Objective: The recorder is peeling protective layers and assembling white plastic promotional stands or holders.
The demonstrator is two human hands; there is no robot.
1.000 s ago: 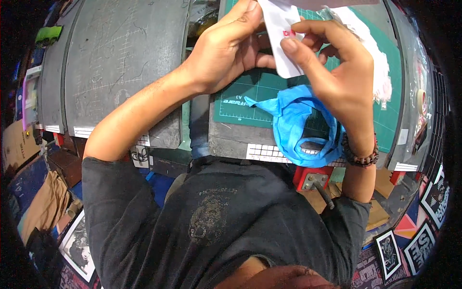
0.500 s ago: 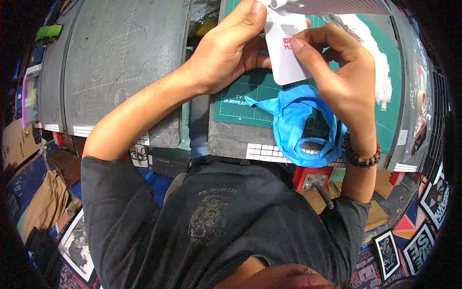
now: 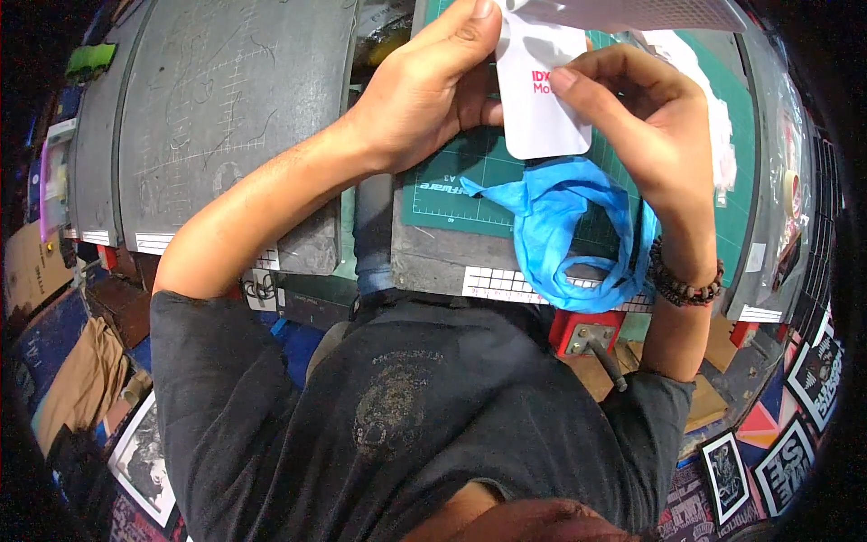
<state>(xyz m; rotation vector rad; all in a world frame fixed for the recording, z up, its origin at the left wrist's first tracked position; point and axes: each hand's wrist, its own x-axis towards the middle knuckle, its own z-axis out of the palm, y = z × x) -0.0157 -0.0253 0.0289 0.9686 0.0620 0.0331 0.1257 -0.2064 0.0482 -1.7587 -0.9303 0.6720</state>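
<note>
A grey work surface [image 3: 208, 108] occupies 10 o'clock, showing scratch lines and a soft light reflection. A red bracket [image 3: 571, 336] with bolts is located at 4 o'clock, near centre, below the edge of a grey table [image 3: 429, 273]. A black wire grid [image 3: 824, 181] stands between 2 and 3 o'clock. A small framed print [image 3: 725, 477] is positioned at 4 o'clock; a larger framed print [image 3: 149, 465], at 8 o'clock. Cardboard [image 3: 34, 271] is located at 9 o'clock.
</note>
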